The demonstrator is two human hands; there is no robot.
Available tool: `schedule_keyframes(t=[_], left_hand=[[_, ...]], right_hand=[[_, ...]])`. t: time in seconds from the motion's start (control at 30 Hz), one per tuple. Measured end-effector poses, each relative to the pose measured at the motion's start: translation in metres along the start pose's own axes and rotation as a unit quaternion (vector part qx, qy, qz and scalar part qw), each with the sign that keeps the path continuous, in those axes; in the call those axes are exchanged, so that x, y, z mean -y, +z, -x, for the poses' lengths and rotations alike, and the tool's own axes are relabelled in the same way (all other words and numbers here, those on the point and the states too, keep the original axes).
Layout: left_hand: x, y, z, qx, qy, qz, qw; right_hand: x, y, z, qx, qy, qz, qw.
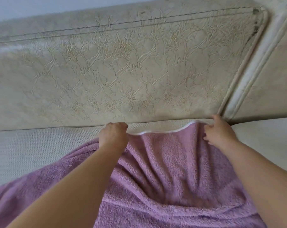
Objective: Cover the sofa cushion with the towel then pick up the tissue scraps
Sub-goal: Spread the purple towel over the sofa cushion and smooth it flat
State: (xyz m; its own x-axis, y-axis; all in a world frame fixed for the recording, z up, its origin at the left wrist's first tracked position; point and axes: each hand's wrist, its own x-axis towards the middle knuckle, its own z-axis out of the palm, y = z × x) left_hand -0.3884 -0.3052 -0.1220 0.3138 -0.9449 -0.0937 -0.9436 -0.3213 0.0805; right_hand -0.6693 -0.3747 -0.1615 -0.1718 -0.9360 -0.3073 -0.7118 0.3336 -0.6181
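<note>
The purple towel (164,162) is spread loosely over the near and middle part of the woven seat cushion (32,145), with its white-trimmed far edge raised just short of the crease where the cushion meets the backrest (123,71). That far edge is gripped at two points: the left hand (113,134) is curled round it towards the middle of the scene, and the right hand (218,130) is closed on it at the far right, close beside the seam to the neighbouring cushion (263,132). Between the hands the edge sags, and deep folds are gathered in the cloth below them. The covering step is judged to be under way but not finished. A broad strip of the seat cushion on the left is bare, a narrow band along the far crease is uncovered, and the towel is not yet smoothed flat. Spreading towards the left and flattening are judged to be left. No tissue scraps are seen in this view, so the second step is judged not yet begun, and where the scraps lie cannot be told.
</note>
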Motion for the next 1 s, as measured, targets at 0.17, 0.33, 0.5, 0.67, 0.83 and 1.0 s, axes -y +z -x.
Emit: schedule_keyframes(t=[0.17, 0.33, 0.5, 0.67, 0.83, 1.0], left_hand=[[-0.005, 0.019, -0.021, 0.109, 0.001, -0.075, 0.991], [-0.011, 0.008, -0.038, 0.095, -0.022, -0.049, 0.994], [-0.031, 0.011, -0.058, 0.015, -0.079, 0.097, 0.992], [-0.045, 0.068, -0.031, 0.085, -0.026, 0.009, 0.996], [-0.033, 0.067, -0.035, 0.135, -0.001, 0.005, 0.991], [-0.057, 0.066, 0.02, 0.12, 0.065, -0.009, 0.991]], right_hand=[[0.001, 0.011, -0.008, 0.001, 0.009, 0.061, 0.998], [-0.004, 0.002, -0.021, -0.031, 0.084, -0.132, 0.987], [-0.011, -0.014, -0.043, -0.102, 0.125, -0.156, 0.974], [-0.018, 0.021, -0.022, -0.067, -0.07, 0.286, 0.953], [-0.029, 0.016, -0.031, 0.043, -0.014, 0.227, 0.973], [-0.038, 0.01, 0.005, 0.078, -0.048, 0.256, 0.962]])
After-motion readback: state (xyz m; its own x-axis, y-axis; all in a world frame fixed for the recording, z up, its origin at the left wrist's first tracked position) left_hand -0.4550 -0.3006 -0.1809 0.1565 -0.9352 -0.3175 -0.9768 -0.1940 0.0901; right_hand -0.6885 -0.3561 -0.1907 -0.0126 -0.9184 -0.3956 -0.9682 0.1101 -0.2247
